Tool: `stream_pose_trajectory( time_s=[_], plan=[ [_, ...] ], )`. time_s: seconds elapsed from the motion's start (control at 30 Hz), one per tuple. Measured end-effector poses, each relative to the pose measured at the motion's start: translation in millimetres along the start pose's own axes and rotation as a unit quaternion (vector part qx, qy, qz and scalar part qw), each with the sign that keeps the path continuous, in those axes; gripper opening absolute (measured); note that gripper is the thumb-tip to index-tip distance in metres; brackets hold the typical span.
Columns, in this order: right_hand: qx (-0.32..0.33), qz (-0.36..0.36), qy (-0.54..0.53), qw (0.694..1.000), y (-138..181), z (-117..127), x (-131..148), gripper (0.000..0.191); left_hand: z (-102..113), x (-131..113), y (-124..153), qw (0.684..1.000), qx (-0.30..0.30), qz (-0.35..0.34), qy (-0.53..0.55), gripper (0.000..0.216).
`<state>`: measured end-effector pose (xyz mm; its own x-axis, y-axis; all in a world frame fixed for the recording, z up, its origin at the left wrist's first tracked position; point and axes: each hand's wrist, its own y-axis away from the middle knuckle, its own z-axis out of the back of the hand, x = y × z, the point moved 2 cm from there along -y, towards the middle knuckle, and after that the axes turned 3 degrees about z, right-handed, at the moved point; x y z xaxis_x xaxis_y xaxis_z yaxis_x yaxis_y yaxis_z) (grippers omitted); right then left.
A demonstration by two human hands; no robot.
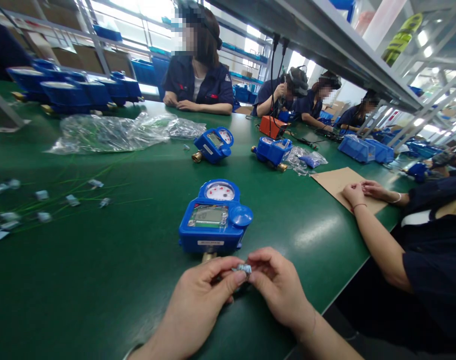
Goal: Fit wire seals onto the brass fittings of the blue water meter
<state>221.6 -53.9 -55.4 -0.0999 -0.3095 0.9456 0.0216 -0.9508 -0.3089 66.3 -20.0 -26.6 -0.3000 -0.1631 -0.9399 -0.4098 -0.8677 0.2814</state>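
Note:
Just in front of the blue water meter (pixel 212 240), my left hand (pixel 201 295) pinches a small clear, bluish wire seal (pixel 244 268) between thumb and index finger. From the other side, my right hand (pixel 280 290) closes its thumb and fingertips on the same seal. The meter stands on the green table with its display and round dial facing up. Its near brass end is partly hidden behind my left fingers. More wire seals (pixel 73 200) with thin green wires lie spread out at the left.
Two more water meters (pixel 214 145) (pixel 273 151) stand farther back. Clear plastic bags (pixel 115 132) lie behind, near several grouped meters (pixel 68 95). A co-worker's hands (pixel 359 192) are over cardboard (pixel 336 182) at the right. Blue bins (pixel 357 149) and an orange box (pixel 272 127) stand beyond.

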Motion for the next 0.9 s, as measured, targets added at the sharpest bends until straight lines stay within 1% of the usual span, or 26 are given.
stream_pose_trajectory(
  time_s=[0.03, 0.1, 0.17, 0.23, 0.27, 0.3, 0.37, 0.4, 0.43, 0.47, 0.5, 0.53, 0.57, 0.63, 0.67, 0.73, 0.8, 0.83, 0.87, 0.9],
  plan=[
    [0.003, 0.035, 0.079, 0.996, -0.1, 0.1, 3.5, 0.013, 0.1, -0.4, 0.2, 1.0, -0.002, -0.011, -0.007, 0.029],
    [0.016, 0.105, 0.192, 0.976, 0.6, -1.7, 10.2, 0.013, -0.2, -1.9, 0.9, 0.999, 0.004, -0.045, -0.025, 0.026],
    [0.024, 0.148, 0.241, 0.959, 2.5, -4.4, 14.8, 0.016, -0.3, -4.1, 2.2, 0.995, 0.0, -0.083, -0.055, 0.024],
    [0.021, 0.15, 0.246, 0.957, 4.1, -6.7, 16.2, 0.015, -0.4, -6.5, 3.9, 0.99, -0.008, -0.112, -0.09, 0.024],
    [0.02, 0.13, 0.226, 0.965, 4.3, -7.4, 15.4, 0.014, -0.6, -7.6, 4.7, 0.987, -0.012, -0.122, -0.106, 0.026],
    [0.023, 0.093, 0.186, 0.978, 4.0, -8.0, 13.5, 0.015, -1.0, -8.4, 5.4, 0.984, -0.012, -0.129, -0.119, 0.028],
    [0.042, -0.016, 0.066, 0.997, 2.4, -9.3, 7.7, 0.022, -1.8, -9.2, 6.2, 0.981, -0.011, -0.138, -0.134, 0.032],
    [0.051, -0.067, 0.012, 0.996, 1.6, -10.1, 5.2, 0.025, -2.0, -9.2, 6.3, 0.981, -0.013, -0.138, -0.139, 0.033],
    [0.055, -0.097, -0.015, 0.994, 0.6, -10.7, 3.8, 0.026, -2.1, -9.1, 6.3, 0.98, -0.016, -0.137, -0.142, 0.034],
    [0.054, -0.098, -0.009, 0.994, -0.3, -10.8, 4.0, 0.026, -1.9, -9.1, 6.1, 0.98, -0.021, -0.133, -0.144, 0.034],
    [0.048, -0.069, 0.03, 0.996, -1.0, -10.4, 5.6, 0.025, -1.7, -9.2, 5.9, 0.981, -0.024, -0.131, -0.142, 0.033],
    [0.04, -0.017, 0.091, 0.995, -1.1, -10.1, 8.4, 0.023, -1.5, -9.7, 5.7, 0.982, -0.023, -0.129, -0.137, 0.031],
    [0.033, 0.041, 0.159, 0.986, -0.4, -10.0, 11.5, 0.02, -1.3, -10.5, 5.5, 0.983, -0.02, -0.128, -0.131, 0.028],
    [0.031, 0.137, 0.268, 0.953, 3.4, -10.4, 15.9, 0.015, -1.1, -12.8, 5.3, 0.984, -0.012, -0.131, -0.123, 0.025],
    [0.032, 0.166, 0.305, 0.937, 5.9, -10.5, 16.9, 0.015, -1.0, -13.9, 5.4, 0.983, -0.012, -0.135, -0.123, 0.023],
    [0.033, 0.197, 0.357, 0.913, 10.4, -10.0, 17.6, 0.015, -1.0, -15.6, 6.2, 0.979, -0.021, -0.151, -0.132, 0.022],
    [0.033, 0.215, 0.382, 0.898, 13.4, -9.5, 19.3, 0.015, -1.6, -15.5, 8.3, 0.973, -0.035, -0.174, -0.146, 0.02],
    [0.033, 0.218, 0.379, 0.899, 14.2, -9.6, 20.9, 0.015, -2.0, -14.8, 9.8, 0.97, -0.043, -0.185, -0.151, 0.019],
    [0.035, 0.214, 0.364, 0.906, 14.4, -10.2, 22.8, 0.016, -2.4, -13.6, 11.4, 0.967, -0.053, -0.194, -0.155, 0.018],
    [0.038, 0.198, 0.335, 0.921, 14.1, -11.1, 24.7, 0.016, -2.8, -12.2, 13.2, 0.965, -0.063, -0.202, -0.157, 0.017]
  ],
)
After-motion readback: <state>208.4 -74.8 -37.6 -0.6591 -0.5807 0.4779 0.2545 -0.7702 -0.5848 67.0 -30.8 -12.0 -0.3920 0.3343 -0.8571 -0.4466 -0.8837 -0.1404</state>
